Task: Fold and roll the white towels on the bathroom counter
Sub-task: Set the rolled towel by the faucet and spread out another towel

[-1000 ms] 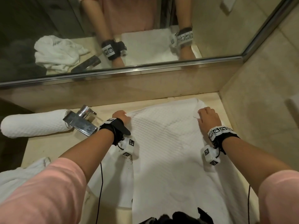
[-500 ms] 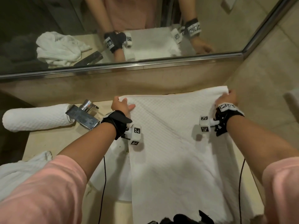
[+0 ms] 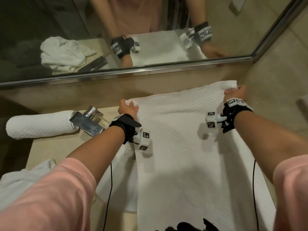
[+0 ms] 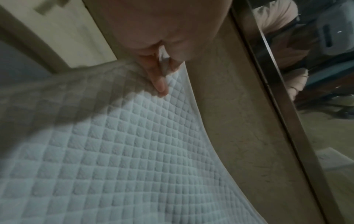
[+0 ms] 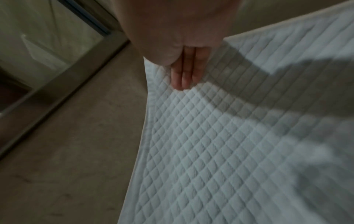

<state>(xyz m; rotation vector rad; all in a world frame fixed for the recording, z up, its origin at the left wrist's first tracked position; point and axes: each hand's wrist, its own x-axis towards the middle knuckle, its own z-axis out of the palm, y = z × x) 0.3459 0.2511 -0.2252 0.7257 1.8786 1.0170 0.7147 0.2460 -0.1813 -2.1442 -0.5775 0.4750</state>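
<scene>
A white quilted towel (image 3: 180, 147) is stretched lengthwise over the beige counter (image 3: 50, 147), its far edge lifted toward the back wall. My left hand (image 3: 127, 108) pinches the towel's far left corner, thumb on top; in the left wrist view the fingers (image 4: 160, 84) lie against the towel (image 4: 134, 151). My right hand (image 3: 235, 94) grips the far right corner, held higher. The right wrist view shows its fingers (image 5: 182, 78) flat under the towel (image 5: 229, 136) edge. A rolled white towel (image 3: 38, 125) lies at the left behind the tap.
A chrome tap (image 3: 88, 120) stands between the rolled towel and my left wrist. A crumpled white towel (image 3: 21, 177) lies at the near left. A mirror (image 3: 116, 39) with a metal frame runs along the back; a tiled wall (image 3: 275, 89) closes the right side.
Both hands have taken the towel's far corners, moved apart and lifted them toward the back wall, spreading the far edge wide and taut. The right corner has risen further.
</scene>
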